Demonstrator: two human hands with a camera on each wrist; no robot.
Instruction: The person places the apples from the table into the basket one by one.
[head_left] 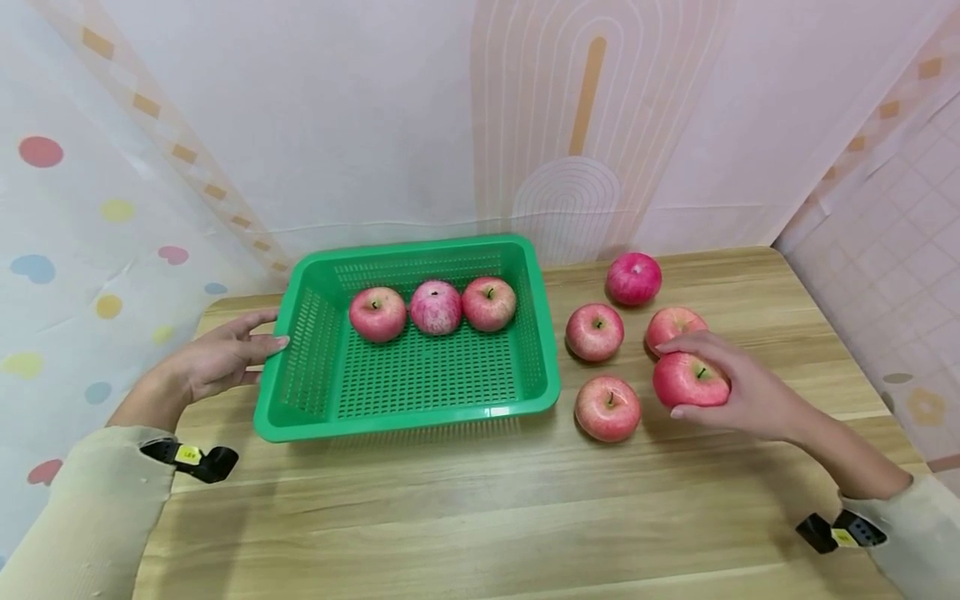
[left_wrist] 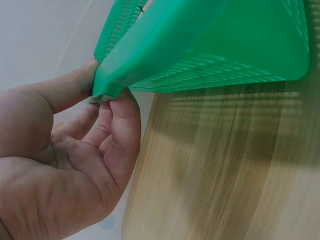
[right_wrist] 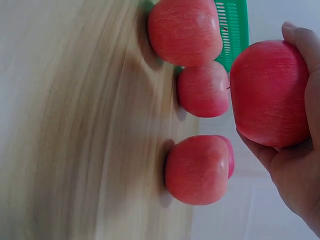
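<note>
My left hand [head_left: 225, 357] pinches the left rim of a green plastic basket [head_left: 408, 423], thumb over the top edge and fingers curled beneath, as the left wrist view shows. Inside the basket, three red apples sit in a row: a left apple [head_left: 377, 315], a paler streaked middle apple [head_left: 436, 307] and a right apple [head_left: 489, 304]. To the right of the basket, my right hand [head_left: 757, 392] grips a red apple [head_left: 693, 380] between thumb and fingers. In the right wrist view this held apple [right_wrist: 270, 94] is raised off the tabletop.
Several other apples stand on the wooden table [head_left: 465, 517]: a near apple [head_left: 608, 408], one behind it [head_left: 595, 332], a deep pink apple [head_left: 633, 278] at the back, and another [head_left: 675, 327] partly hidden behind my right hand. A patterned wall covering [head_left: 375, 125] borders the table's back edge.
</note>
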